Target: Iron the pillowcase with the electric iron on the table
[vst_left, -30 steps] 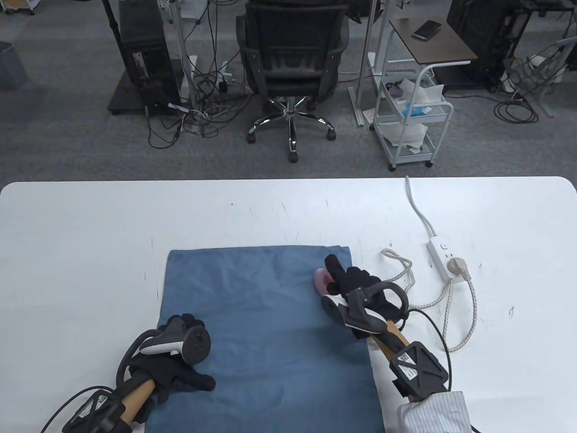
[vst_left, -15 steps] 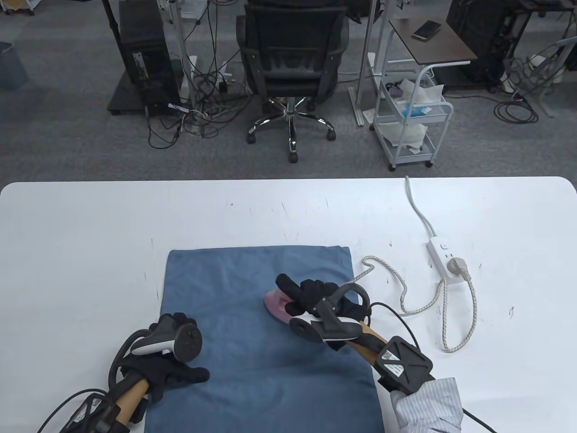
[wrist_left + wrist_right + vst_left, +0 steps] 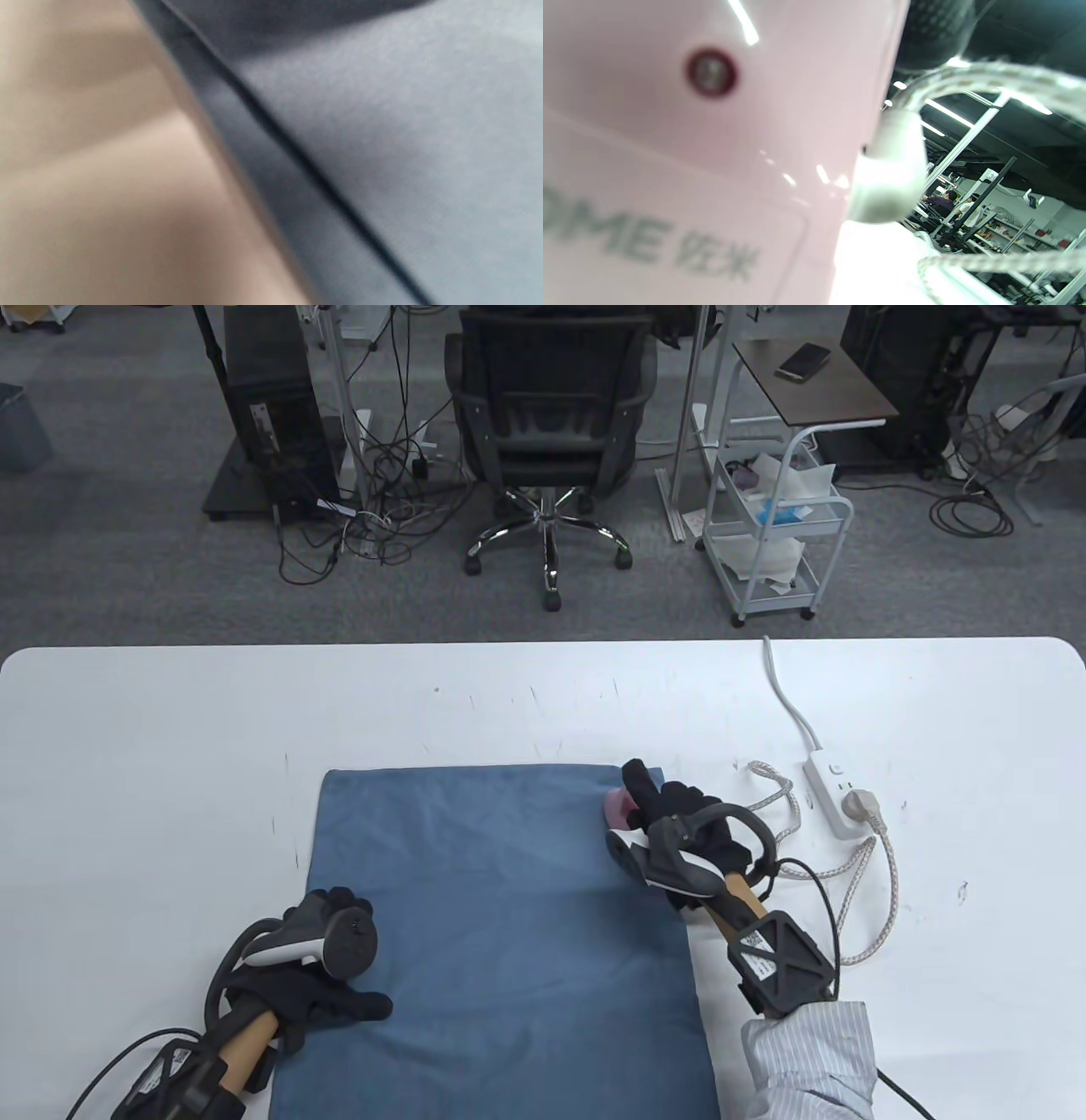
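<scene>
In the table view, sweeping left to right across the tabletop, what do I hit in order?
left hand resting on the cloth's left edge → blue pillowcase → pink iron gripped by the right hand at the far right corner → braided iron cord → white power strip with its plug.

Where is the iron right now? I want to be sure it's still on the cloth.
In the table view the pink iron sits at the pillowcase's far right corner, gripped by the right hand, with the power strip to its right.
</scene>
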